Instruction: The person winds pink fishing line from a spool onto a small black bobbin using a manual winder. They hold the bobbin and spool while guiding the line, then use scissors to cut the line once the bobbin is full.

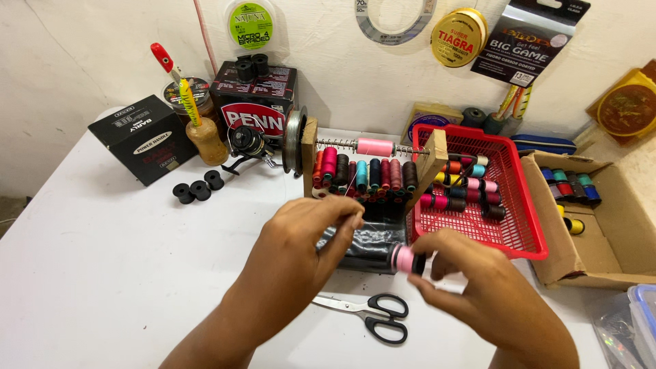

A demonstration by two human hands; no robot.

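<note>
pink spool (403,259) lies sideways, pinched in the right hand (478,287); left hand (307,239), fingertips pressed together, sits just left.

A white table (102,273) fills the lower view, its top smooth and evenly lit, with soft shadows. Behind it rises a white plastered wall (82,55), slightly rough and marked. Packets and round spools of fishing line hang along the wall's upper part. At far left a strip of darker floor (8,212) shows below the table's edge.
</note>
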